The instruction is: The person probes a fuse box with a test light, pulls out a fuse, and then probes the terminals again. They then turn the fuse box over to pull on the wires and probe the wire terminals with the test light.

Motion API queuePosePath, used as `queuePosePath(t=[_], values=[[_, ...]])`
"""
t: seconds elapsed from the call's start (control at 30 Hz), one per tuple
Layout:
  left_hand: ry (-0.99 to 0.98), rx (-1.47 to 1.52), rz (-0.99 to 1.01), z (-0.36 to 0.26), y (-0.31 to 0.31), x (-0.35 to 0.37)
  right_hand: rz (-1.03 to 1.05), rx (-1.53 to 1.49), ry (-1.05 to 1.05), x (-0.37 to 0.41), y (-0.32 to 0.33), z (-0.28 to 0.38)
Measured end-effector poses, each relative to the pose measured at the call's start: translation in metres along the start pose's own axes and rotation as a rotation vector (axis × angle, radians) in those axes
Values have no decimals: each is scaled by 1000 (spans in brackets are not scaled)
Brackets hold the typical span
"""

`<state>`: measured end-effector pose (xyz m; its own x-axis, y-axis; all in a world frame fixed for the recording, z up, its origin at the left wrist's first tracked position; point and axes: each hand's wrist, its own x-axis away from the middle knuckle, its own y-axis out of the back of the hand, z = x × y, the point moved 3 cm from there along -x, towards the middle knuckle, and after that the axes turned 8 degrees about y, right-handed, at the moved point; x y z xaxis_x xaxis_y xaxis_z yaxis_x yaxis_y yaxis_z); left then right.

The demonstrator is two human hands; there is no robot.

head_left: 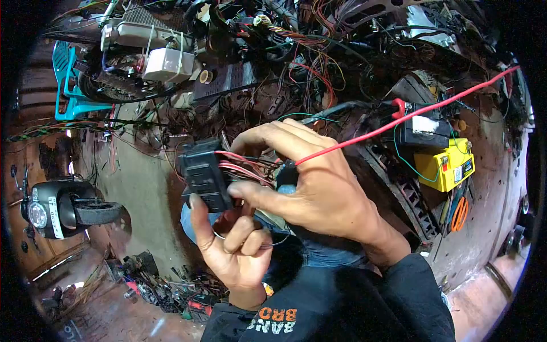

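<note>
A black ribbed plastic box point(206, 175), slightly blurred, hangs tilted in front of the body. Red, white and dark wires point(246, 172) run from its right side. My left hand point(236, 251) grips the lower end of the box, one fingertip on its bottom edge and the other fingers curled. From the right, my right hand point(325, 188) reaches over the wires with its thumb against the box's side; its other fingertips are partly hidden behind the wires. A thick red cable point(399, 121) stretches from beside this hand to the upper right.
Tangled wiring point(302, 40) and vehicle parts fill the top. At the right are a black battery point(424, 137), a yellow battery point(456, 170) and orange-handled pliers point(459, 214). A scooter front point(51, 211) is at the left, loose parts point(148, 279) at the lower left.
</note>
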<state>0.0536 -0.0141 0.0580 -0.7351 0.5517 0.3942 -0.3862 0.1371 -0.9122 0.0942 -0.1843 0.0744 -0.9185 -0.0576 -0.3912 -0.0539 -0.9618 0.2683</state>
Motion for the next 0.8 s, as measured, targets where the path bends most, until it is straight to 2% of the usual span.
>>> queuePosePath(t=[0.2, 0.3, 0.5, 0.67, 0.8], values=[[-16, -199, -121, 0, -4, -3, 26, -44, -132, 3, 3, -6], [33, -247, -70, -7, -5, -4, 17, -20, -178, 5, 4, -2], [-46, -449, -280, -13, -21, -11, -3, 92, -120, 6, 1, -1], [27, -672, -365, -24, -40, -23, 47, -15, -261, 5, 0, 0], [35, -906, -402, -30, -51, -30, -79, -85, -272, 5, -2, -1]])
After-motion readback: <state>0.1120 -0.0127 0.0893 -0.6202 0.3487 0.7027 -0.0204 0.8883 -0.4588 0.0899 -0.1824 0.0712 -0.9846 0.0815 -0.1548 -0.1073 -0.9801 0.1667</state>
